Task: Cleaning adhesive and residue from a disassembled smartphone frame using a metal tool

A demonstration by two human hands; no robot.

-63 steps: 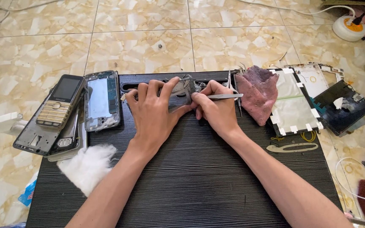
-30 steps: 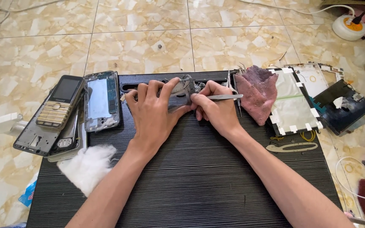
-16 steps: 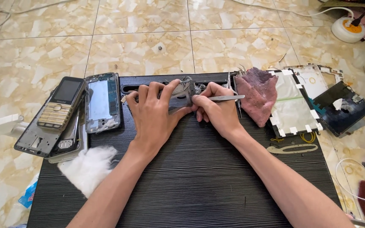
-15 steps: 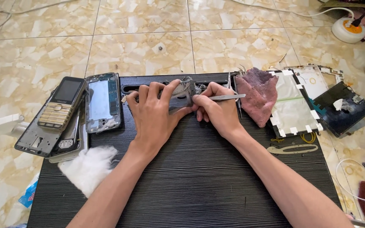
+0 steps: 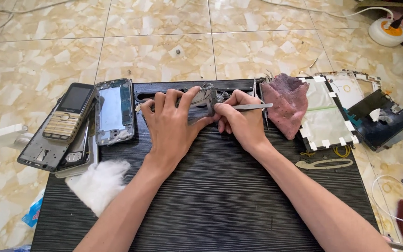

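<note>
Head view: hands (image 5: 173, 126) grip grey metal part (image 5: 204, 99), slim tweezers (image 5: 250, 107).

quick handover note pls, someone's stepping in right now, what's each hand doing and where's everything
Left hand: clamps a small grey phone part against the black ribbed mat.
Right hand: holds metal tweezers, with the tip end at that part.
Around: keypad phone and bare phone frame at the mat's left edge, white cotton wad below them, purple cloth and taped screen panel to the right.
Done: several phones lie opened in pieces.
Left: the grey part is under the tweezers, not set aside; how far along it is cannot be told.
</note>
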